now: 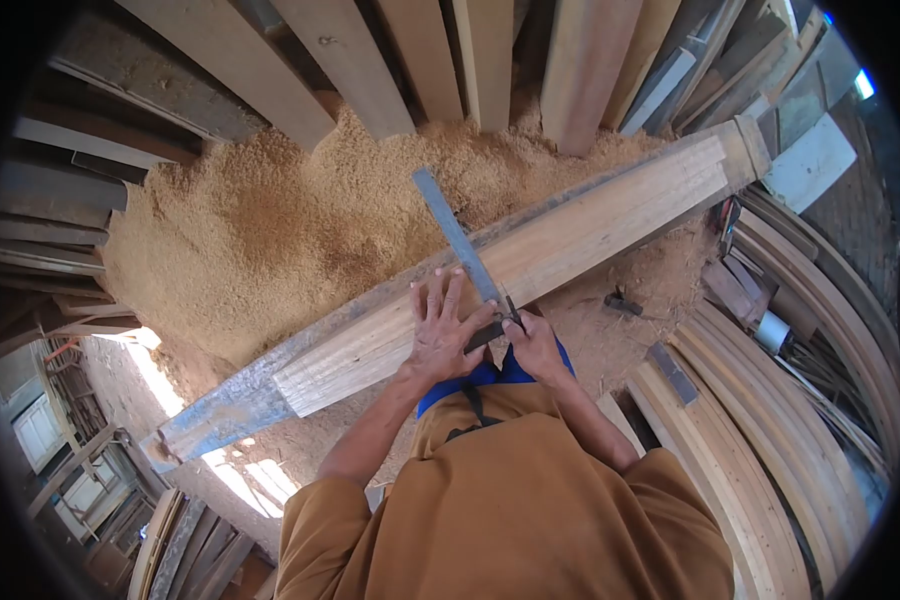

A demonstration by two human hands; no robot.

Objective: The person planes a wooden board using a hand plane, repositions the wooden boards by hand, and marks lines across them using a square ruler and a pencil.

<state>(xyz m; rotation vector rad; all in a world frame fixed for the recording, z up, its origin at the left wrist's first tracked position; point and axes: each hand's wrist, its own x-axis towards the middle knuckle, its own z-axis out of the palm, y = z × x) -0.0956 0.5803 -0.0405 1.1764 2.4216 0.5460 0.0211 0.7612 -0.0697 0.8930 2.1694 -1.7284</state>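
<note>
A long pale wooden board (600, 235) lies at a slant across a narrow bench beam in front of me. Across the board rests a try square, its long metal blade (455, 232) pointing away from me and its dark stock (485, 337) at the near edge. My left hand (438, 328) presses on the board with fingers spread, its thumb on the square by the stock, steadying it. Close beside it, my right hand (535, 348) is closed around a thin dark pencil (511, 305), held near the blade's lower end.
Sawdust (300, 230) is heaped behind the beam (220, 408), below upright planks (485, 60). Stacked timbers (740, 450) lie at right, with a dark rectangular block (672, 373) on top. A small dark tool (623, 302) sits on the ground beyond the board.
</note>
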